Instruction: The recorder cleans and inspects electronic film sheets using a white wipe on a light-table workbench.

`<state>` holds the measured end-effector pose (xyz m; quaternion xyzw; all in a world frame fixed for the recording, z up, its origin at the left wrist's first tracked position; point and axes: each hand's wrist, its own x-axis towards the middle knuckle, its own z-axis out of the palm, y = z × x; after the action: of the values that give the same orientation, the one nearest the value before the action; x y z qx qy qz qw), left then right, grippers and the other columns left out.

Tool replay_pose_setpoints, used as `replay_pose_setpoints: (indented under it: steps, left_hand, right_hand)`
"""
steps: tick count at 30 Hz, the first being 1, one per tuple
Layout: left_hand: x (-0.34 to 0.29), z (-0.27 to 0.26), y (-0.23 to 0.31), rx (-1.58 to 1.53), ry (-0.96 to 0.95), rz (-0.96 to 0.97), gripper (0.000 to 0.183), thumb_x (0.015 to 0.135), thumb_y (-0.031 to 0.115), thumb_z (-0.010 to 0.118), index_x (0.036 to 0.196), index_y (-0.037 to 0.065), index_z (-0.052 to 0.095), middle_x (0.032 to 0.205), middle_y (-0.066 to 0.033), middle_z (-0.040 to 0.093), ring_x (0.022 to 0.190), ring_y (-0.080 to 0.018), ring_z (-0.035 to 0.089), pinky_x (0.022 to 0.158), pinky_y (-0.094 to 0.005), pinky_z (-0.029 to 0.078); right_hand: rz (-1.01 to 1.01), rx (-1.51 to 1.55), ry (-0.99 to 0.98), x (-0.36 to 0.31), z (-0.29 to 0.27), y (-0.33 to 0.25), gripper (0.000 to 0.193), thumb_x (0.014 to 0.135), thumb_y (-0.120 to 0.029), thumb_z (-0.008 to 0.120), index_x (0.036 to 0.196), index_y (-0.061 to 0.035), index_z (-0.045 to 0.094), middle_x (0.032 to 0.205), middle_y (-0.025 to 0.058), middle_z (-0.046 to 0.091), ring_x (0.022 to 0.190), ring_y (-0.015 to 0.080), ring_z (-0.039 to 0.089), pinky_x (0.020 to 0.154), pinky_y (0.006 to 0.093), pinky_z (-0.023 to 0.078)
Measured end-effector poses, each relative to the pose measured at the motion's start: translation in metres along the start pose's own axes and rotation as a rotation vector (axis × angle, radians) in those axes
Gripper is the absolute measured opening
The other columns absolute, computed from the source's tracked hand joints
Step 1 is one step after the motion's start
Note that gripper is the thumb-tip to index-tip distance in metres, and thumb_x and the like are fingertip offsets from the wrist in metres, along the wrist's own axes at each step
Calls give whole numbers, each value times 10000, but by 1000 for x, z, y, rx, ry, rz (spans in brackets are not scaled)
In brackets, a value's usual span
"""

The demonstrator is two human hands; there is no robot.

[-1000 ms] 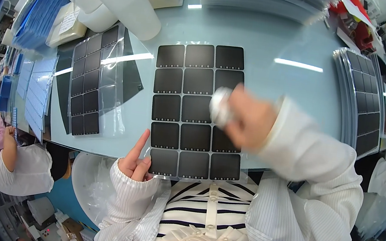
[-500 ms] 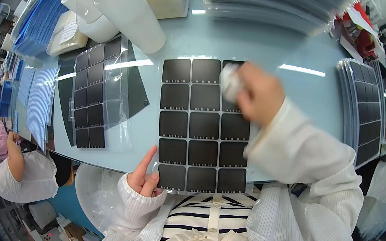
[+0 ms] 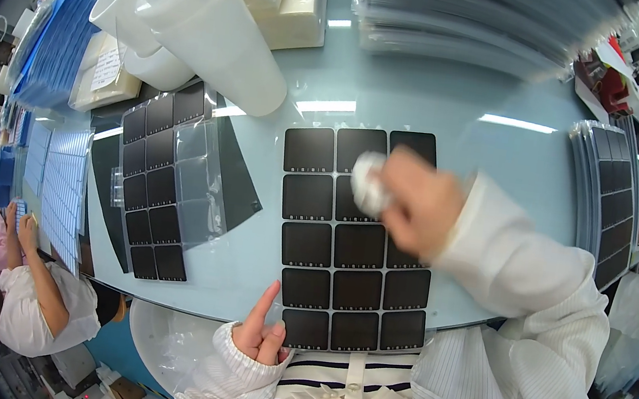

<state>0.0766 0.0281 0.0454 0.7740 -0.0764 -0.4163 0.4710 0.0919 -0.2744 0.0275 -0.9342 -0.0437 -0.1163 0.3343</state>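
Observation:
A sheet of black rounded squares [image 3: 360,247], set in a grid with pale gaps, lies on the table in front of me. My right hand [image 3: 416,204] is closed on a white wad of cloth or tissue [image 3: 371,184], pressed to the sheet's upper part; motion blurs the hand. At the sheet's lower left corner is my left hand [image 3: 261,333]. Its index finger is stretched along the sheet's edge, the thumb touches the corner apart from it, and the other fingers are curled. The right hand and wad hide some squares of the right and middle columns.
White plastic bottles [image 3: 212,32] stand back left, beside wrapped pale packs [image 3: 300,7]. Similar black-square sheets [image 3: 158,170] with clear film lie left. Clear sheets are stacked [image 3: 471,26] at the back; another stack [image 3: 606,197] stands right. Co-workers [image 3: 44,300] sit far left.
The whole view has shifted, with the sheet now lower and further right in it. My right hand has moved the wad from the right column toward the middle column. The left hand stays at the corner.

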Motion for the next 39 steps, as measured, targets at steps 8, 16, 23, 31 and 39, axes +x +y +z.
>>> replay_pose_setpoints:
  steps: [8,16,23,31,39]
  left_hand:
    - [0,-5,-3,27,-61,64,554,932,59,390,1436,14,166,595,-17,580,465,-51,491,479,-193,415]
    - [1,-1,-11,-14,-5,169,557,921,67,410,1435,27,198,590,1,575,462,-41,480,474,-182,403]
    - [-1,4,-22,-76,68,225,565,902,70,429,1431,34,232,626,6,583,458,-36,465,473,-173,405]
    - [6,13,-26,-111,129,336,549,885,66,433,1415,38,291,619,22,564,457,-18,429,453,-160,384]
    - [4,26,-33,-182,312,373,515,891,93,474,1393,67,359,563,38,527,433,-16,404,436,-166,362]
  right_hand:
    - [118,-18,165,16,-22,45,278,706,64,541,967,-24,581,834,141,542,731,307,577,631,315,458]
    - [-125,-76,61,83,52,-16,208,733,-78,623,935,-104,583,928,60,590,768,306,612,653,383,502]
    - [69,-31,163,30,-1,48,187,760,-55,642,939,-48,588,891,122,612,832,269,627,746,351,490]
    - [-27,-80,251,5,14,23,176,764,-86,627,924,-30,584,863,166,613,762,336,607,673,367,493]
    - [-128,-78,88,13,61,-41,204,741,-116,637,933,-98,570,900,92,594,806,324,608,673,393,501]
